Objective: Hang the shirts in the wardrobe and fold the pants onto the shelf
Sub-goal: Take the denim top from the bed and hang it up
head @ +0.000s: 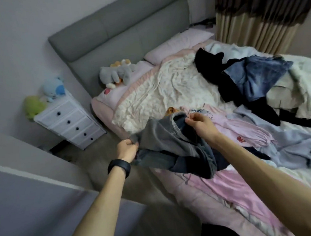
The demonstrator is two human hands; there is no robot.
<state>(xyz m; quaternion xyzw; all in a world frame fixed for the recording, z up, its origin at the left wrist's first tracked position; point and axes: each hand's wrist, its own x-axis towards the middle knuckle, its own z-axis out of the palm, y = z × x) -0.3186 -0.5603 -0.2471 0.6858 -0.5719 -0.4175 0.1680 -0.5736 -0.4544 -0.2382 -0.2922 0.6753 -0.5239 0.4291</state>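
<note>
Left grip (126,147) and right grip (199,121) pinch limp grey denim pants (163,137) above the pink bed (220,187). They look heavyish and floppy; I'd hold the waistband corners.

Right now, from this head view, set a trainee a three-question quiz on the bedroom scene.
1. True or false: the left-hand grip and the right-hand grip both hold the grey pants.
2. What sits on top of the white drawers? A. soft toys B. a lamp C. a stack of books
3. Fill in: the black band is worn on the ___ wrist.
Key: 1 true; 2 A; 3 left.
</note>
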